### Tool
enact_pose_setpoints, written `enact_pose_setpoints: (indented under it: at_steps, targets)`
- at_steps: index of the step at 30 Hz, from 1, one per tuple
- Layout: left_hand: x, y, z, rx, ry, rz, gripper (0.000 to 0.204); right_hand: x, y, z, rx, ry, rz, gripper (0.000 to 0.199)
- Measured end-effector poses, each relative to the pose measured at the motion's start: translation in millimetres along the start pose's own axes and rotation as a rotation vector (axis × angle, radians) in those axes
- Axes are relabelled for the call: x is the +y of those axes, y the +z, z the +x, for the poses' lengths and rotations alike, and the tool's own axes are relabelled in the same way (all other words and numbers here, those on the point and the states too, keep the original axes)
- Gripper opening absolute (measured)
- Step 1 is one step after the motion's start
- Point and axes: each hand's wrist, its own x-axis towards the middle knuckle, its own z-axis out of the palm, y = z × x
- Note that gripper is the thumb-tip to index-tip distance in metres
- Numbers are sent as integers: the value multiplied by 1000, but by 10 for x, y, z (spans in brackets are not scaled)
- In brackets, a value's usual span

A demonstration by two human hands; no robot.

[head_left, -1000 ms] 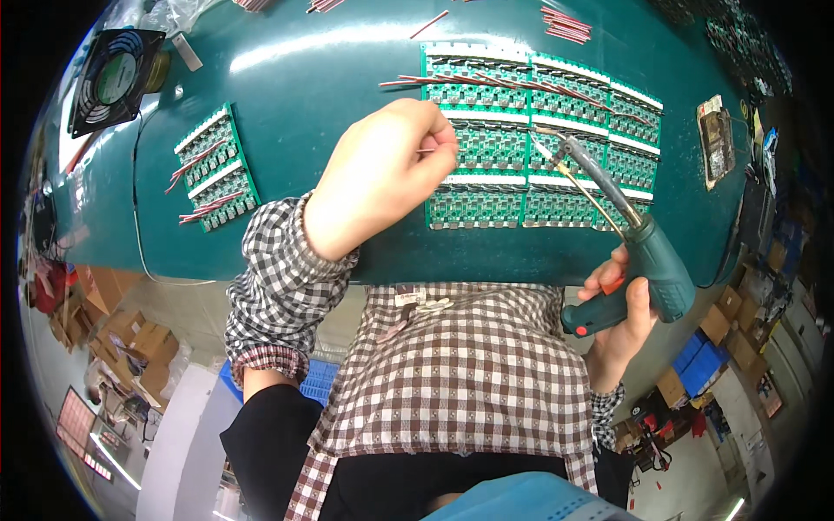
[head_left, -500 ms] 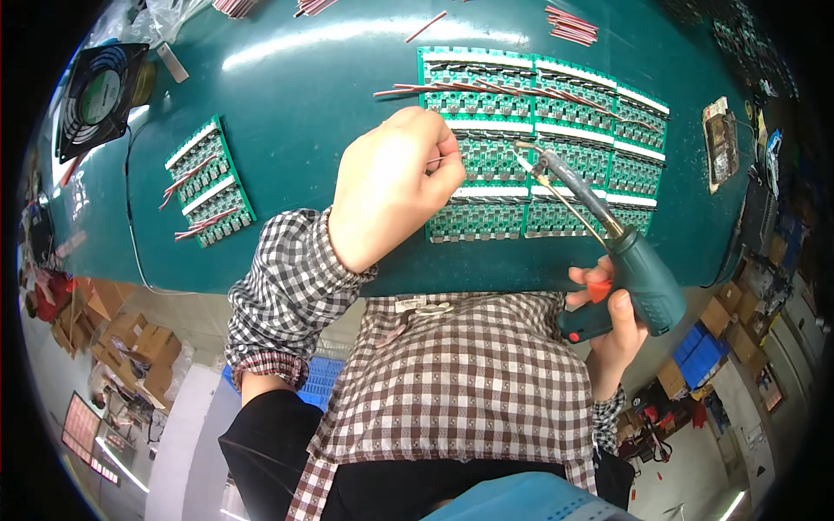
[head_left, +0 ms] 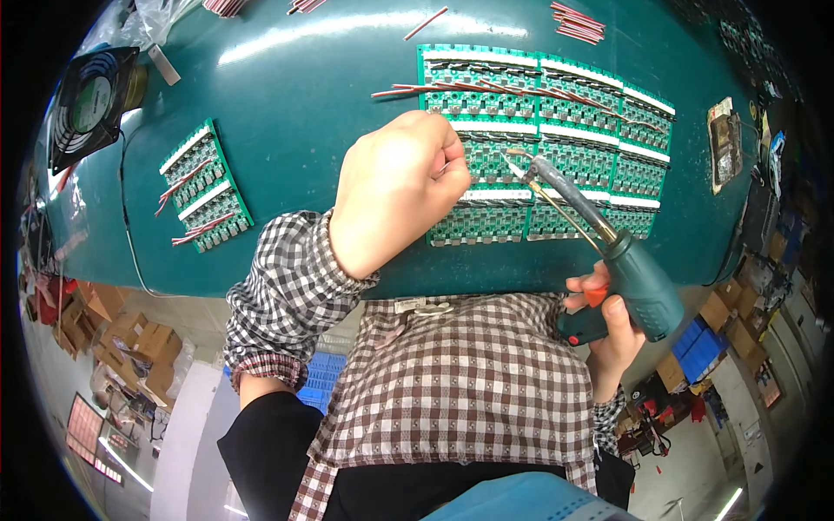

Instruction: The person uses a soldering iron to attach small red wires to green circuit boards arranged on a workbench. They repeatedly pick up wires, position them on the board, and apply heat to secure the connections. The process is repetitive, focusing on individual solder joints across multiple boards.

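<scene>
My right hand (head_left: pixel 618 334) is wrapped round a green pistol-shaped soldering gun (head_left: pixel 641 286) with a red trigger. Its metal tip and thin solder feed tube point up and left, over the middle row of a panel of green circuit boards (head_left: pixel 482 221). Over the left side of that panel, my left hand (head_left: pixel 400 187) is closed in a pinch. A short bit of thin wire (head_left: pixel 442 168) shows between its thumb and finger; the rest is hidden. Red, white and black wires (head_left: pixel 486 87) lie across the upper board rows.
A smaller board panel (head_left: pixel 207 187) with wires lies at left, near a black fan (head_left: pixel 91 104) and its cable. Wire bundles (head_left: pixel 578 23) lie along the far side. A worn, dirty tray-like block (head_left: pixel 724 146) sits at the right.
The soldering gun's tip has shifted slightly left and down over the boards, nearer my left hand. My left hand keeps its pinch, with less of the wire showing.
</scene>
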Motion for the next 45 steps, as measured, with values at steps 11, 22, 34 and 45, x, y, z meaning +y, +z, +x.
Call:
enact_pose_setpoints:
  at_steps: [11, 22, 34, 45]
  targets:
    - [-15, 18, -5, 28, -14, -37, 6, -35, 74, -2, -32, 6, -68, 35]
    - [-4, 30, -9, 37, -37, -38, 6, -76, 162, -14, -32, 31, -228, 48]
    - [3, 1, 5, -7, -64, -53, 5, -59, 121, -15, -87, 40, -284, 45]
    - [11, 6, 2, 2, -79, -56, 5, -60, 129, -7, -111, 16, -329, 42]
